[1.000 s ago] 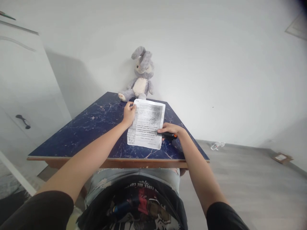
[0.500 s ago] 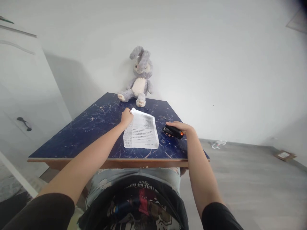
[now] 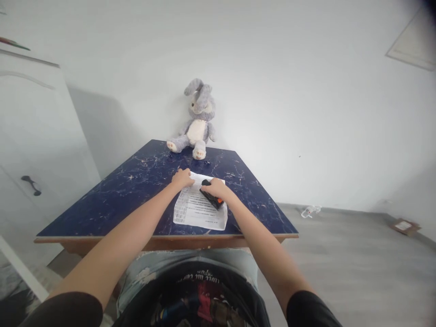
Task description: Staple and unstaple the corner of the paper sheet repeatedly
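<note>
A white printed paper (image 3: 194,215) lies on the blue marbled table (image 3: 129,190), its near right corner bent. My left hand (image 3: 183,177) grips its far left corner, with the thumb on top of the sheet. Over the right half of the paper, my right hand (image 3: 220,188) is wrapped around a black stapler (image 3: 213,199) with an orange part near its rear end. The stapler's front points up and left, toward the far edge of the paper. Part of the print is hidden beneath the stapler and fingers.
A grey plush rabbit (image 3: 198,122) sits at the table's far end against the white wall (image 3: 289,91). To the left stands a white cabinet (image 3: 44,131) with a dark handle. On the floor at right are a clear plastic item (image 3: 310,210) and a brown box (image 3: 404,226).
My right hand has carried the stapler left from beside the paper to over it. My left hand remains at the paper's corner. The view has tilted slightly upward.
</note>
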Demonstrator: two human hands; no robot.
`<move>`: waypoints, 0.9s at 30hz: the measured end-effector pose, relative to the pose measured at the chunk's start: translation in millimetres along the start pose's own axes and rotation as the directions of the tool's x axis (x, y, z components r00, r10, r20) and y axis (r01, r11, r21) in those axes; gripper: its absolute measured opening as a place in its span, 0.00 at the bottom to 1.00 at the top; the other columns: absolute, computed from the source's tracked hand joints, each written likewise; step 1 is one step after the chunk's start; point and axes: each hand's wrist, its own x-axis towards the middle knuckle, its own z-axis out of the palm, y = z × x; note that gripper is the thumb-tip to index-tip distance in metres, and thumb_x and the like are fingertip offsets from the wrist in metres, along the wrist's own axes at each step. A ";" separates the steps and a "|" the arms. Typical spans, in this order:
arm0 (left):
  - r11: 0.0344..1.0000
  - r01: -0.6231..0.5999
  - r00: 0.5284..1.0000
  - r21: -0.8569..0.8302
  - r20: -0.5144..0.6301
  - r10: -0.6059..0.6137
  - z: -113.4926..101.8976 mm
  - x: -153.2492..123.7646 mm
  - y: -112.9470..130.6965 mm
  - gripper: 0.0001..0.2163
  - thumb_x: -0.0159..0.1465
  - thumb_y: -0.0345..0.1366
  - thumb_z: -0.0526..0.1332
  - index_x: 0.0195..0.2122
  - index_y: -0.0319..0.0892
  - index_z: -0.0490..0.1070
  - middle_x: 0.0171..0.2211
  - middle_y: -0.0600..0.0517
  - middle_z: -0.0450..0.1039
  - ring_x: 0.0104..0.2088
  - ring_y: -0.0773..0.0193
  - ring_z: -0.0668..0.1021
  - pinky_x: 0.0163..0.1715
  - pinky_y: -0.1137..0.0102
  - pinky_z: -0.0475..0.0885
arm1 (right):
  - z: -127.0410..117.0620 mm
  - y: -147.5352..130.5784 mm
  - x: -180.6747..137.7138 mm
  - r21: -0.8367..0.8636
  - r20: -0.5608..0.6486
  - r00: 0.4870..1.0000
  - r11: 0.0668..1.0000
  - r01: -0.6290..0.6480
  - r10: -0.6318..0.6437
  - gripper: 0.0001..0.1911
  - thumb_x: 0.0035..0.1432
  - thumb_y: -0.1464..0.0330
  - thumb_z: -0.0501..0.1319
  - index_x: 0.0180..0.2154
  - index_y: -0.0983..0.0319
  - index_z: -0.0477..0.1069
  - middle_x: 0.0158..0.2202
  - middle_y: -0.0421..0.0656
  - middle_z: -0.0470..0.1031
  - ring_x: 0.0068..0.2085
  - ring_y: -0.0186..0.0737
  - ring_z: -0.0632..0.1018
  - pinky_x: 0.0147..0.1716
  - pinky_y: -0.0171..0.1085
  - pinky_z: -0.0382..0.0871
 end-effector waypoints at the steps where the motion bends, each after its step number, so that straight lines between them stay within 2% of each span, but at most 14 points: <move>1: 1.000 0.006 1.000 -0.029 -0.017 -0.006 0.0 0.7 -0.1 0.18 0.59 0.42 0.66 0.49 0.43 0.75 0.55 0.35 0.75 0.54 0.43 0.79 0.50 0.59 0.71 | 6.4 -5.3 2.0 -0.039 -0.022 1.000 0.999 0.004 -0.005 0.13 0.52 0.59 0.70 0.30 0.63 0.75 0.36 0.56 0.81 0.43 0.59 0.81 0.38 0.44 0.73; 4: 0.994 0.031 0.997 -0.106 -0.070 -0.039 0.3 3.3 -0.9 0.10 0.63 0.40 0.61 0.41 0.42 0.77 0.46 0.36 0.80 0.50 0.44 0.81 0.48 0.59 0.72 | 15.3 -13.4 7.3 -0.114 -0.053 0.998 0.993 0.008 -0.014 0.11 0.54 0.61 0.69 0.34 0.62 0.77 0.42 0.60 0.81 0.48 0.63 0.80 0.43 0.47 0.72; 9: 0.989 0.035 0.987 -0.141 -0.148 -0.057 4.1 7.6 -3.8 0.10 0.63 0.38 0.60 0.39 0.40 0.79 0.44 0.34 0.81 0.48 0.43 0.82 0.46 0.58 0.72 | 3.2 -6.3 6.9 -0.157 -0.007 1.000 0.987 -0.032 0.031 0.15 0.53 0.61 0.70 0.37 0.66 0.78 0.40 0.60 0.81 0.44 0.59 0.82 0.38 0.43 0.73; 12: 0.986 0.056 0.990 -0.155 -0.121 -0.075 6.6 7.5 -2.9 0.12 0.64 0.39 0.60 0.41 0.39 0.79 0.45 0.32 0.81 0.49 0.41 0.82 0.46 0.57 0.73 | -13.5 18.4 -2.3 -0.145 0.018 0.999 0.988 -0.045 0.049 0.16 0.56 0.58 0.69 0.36 0.67 0.77 0.37 0.56 0.81 0.40 0.54 0.82 0.34 0.40 0.73; 14: 0.985 0.061 0.992 -0.161 -0.101 -0.078 7.5 6.6 -0.9 0.14 0.65 0.41 0.58 0.43 0.39 0.79 0.48 0.31 0.80 0.50 0.41 0.82 0.47 0.56 0.73 | -28.6 43.6 -6.8 -0.115 0.030 0.999 0.993 -0.027 0.030 0.21 0.62 0.52 0.63 0.35 0.65 0.77 0.36 0.53 0.81 0.39 0.51 0.82 0.36 0.39 0.74; 16: 0.983 0.069 0.990 -0.168 -0.108 -0.088 7.5 6.1 0.2 0.15 0.66 0.41 0.57 0.46 0.39 0.79 0.49 0.31 0.80 0.50 0.41 0.82 0.47 0.55 0.73 | -44.6 69.7 -4.3 0.055 0.058 0.997 0.998 0.038 -0.041 0.30 0.66 0.44 0.55 0.39 0.63 0.79 0.40 0.51 0.82 0.42 0.49 0.82 0.40 0.40 0.75; 17: 0.982 0.076 0.988 -0.170 -0.122 -0.098 6.9 6.3 -0.5 0.15 0.66 0.40 0.57 0.47 0.39 0.79 0.49 0.30 0.79 0.50 0.41 0.82 0.47 0.55 0.73 | -51.3 81.1 0.3 0.081 -0.009 0.999 0.996 0.039 -0.039 0.33 0.67 0.42 0.52 0.43 0.63 0.79 0.43 0.52 0.82 0.44 0.50 0.82 0.43 0.41 0.76; 19: 0.979 0.107 0.978 -0.176 -0.158 -0.135 4.0 7.7 -5.3 0.15 0.65 0.38 0.58 0.47 0.38 0.79 0.49 0.28 0.79 0.50 0.37 0.82 0.47 0.52 0.74 | -58.4 97.8 15.8 -0.054 -0.207 0.978 0.998 -0.017 0.005 0.35 0.68 0.43 0.51 0.49 0.66 0.78 0.50 0.58 0.79 0.52 0.55 0.80 0.52 0.45 0.73; 21: 0.970 0.144 0.962 -0.195 -0.203 -0.183 -1.3 10.7 -15.5 0.16 0.63 0.36 0.59 0.47 0.36 0.80 0.48 0.26 0.78 0.49 0.34 0.81 0.46 0.49 0.74 | -54.5 105.6 37.0 -0.246 -0.287 0.958 0.966 -0.080 0.006 0.36 0.68 0.47 0.54 0.57 0.72 0.74 0.61 0.65 0.71 0.64 0.61 0.71 0.63 0.49 0.63; 23: 0.954 0.185 0.942 -0.237 -0.235 -0.241 -9.2 14.2 -29.8 0.15 0.62 0.34 0.59 0.46 0.36 0.81 0.47 0.26 0.79 0.49 0.34 0.82 0.46 0.49 0.73 | -40.9 105.0 59.6 -0.345 -0.239 0.969 0.928 -0.138 0.055 0.41 0.69 0.50 0.53 0.66 0.79 0.64 0.70 0.70 0.57 0.73 0.63 0.57 0.70 0.51 0.50; 25: 0.928 0.208 0.917 -0.310 -0.269 -0.295 -19.4 17.1 -46.2 0.14 0.62 0.34 0.59 0.43 0.36 0.81 0.45 0.28 0.80 0.48 0.36 0.82 0.46 0.51 0.74 | -22.3 96.5 79.9 -0.371 -0.170 0.975 0.907 -0.198 0.143 0.44 0.72 0.51 0.48 0.71 0.82 0.50 0.75 0.69 0.43 0.76 0.63 0.46 0.72 0.56 0.41; 27: 0.906 0.177 0.897 -0.384 -0.316 -0.309 -31.4 18.8 -62.1 0.13 0.60 0.34 0.59 0.41 0.38 0.82 0.39 0.31 0.81 0.45 0.40 0.83 0.44 0.54 0.74 | -3.0 80.4 96.1 -0.368 -0.117 0.974 0.902 -0.225 0.195 0.43 0.73 0.54 0.43 0.73 0.80 0.43 0.76 0.65 0.36 0.77 0.61 0.41 0.72 0.61 0.35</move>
